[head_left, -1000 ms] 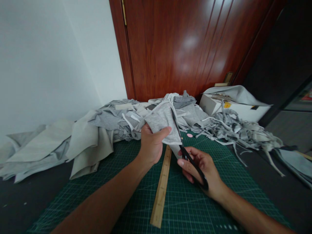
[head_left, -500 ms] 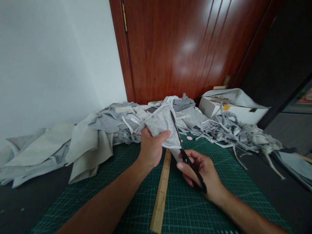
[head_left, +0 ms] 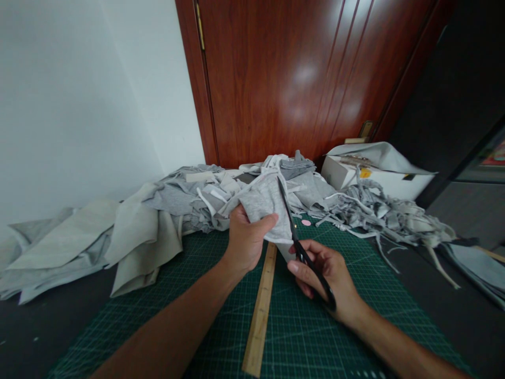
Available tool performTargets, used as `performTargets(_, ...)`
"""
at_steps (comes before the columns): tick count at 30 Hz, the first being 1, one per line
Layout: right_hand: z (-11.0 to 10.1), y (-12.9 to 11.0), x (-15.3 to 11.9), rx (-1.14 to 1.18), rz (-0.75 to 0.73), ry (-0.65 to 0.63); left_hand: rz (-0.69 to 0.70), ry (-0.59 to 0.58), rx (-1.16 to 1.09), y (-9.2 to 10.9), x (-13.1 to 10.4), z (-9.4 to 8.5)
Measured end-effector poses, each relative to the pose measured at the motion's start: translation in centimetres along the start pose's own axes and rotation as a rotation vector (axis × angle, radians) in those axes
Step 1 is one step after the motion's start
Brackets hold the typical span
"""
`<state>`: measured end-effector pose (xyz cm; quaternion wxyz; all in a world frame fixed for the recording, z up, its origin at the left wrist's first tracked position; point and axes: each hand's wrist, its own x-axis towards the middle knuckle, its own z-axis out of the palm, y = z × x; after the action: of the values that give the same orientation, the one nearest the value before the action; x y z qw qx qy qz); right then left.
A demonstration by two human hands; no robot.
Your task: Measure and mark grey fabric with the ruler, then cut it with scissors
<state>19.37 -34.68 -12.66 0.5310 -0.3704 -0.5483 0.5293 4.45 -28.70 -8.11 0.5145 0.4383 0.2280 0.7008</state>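
A light grey piece of fabric with white edging [head_left: 266, 202] is pinched in my left hand [head_left: 246, 239], its thumb lying on top. Black scissors [head_left: 303, 253] are held in my right hand [head_left: 325, 276], with the fingers around the handles. The blades point up and away along the right edge of the fabric and look nearly closed. A pale strip [head_left: 286, 251] hangs below the fabric near my right fingertips. Under both hands lie a wooden ruler [head_left: 261, 310] and a green cutting mat [head_left: 213, 321].
Grey and white cloth scraps [head_left: 173, 195] are heaped along the far side, with larger folded pieces [head_left: 134, 231] at left. A white box [head_left: 379, 179] stands at back right behind tangled strips [head_left: 394, 213]. A pink disc [head_left: 305, 223] rests on the mat.
The scissors and my right hand have shifted very slightly to the right. My left thumb and the fabric have also moved a little to the right.
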Motion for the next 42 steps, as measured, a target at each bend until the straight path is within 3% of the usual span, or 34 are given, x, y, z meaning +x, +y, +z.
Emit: performTargets(42,0.06,-0.01,0.23,0.002,0.014,0.054,-0.019,-0.024,0.069,-0.33,0.05,-0.30)
